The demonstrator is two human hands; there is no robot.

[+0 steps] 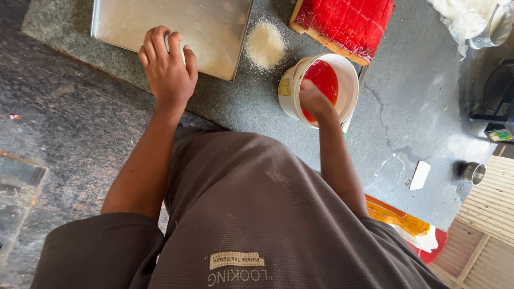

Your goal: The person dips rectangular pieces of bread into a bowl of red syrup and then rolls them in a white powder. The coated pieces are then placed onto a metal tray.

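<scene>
Right hand dipped in a white tub of red glaze, left hand pressed on a steel tray.

The white plastic tub (319, 88) stands near the table's front edge, its red glossy filling partly hidden by the right hand (315, 99), curled inside; what it grips cannot be told. The left hand (168, 67) lies flat, fingers together, on the steel tray (214, 27). Between tray and tub sits a heap of white crumbs (264, 45); behind the tub, a red-topped cake slab (345, 24).
</scene>
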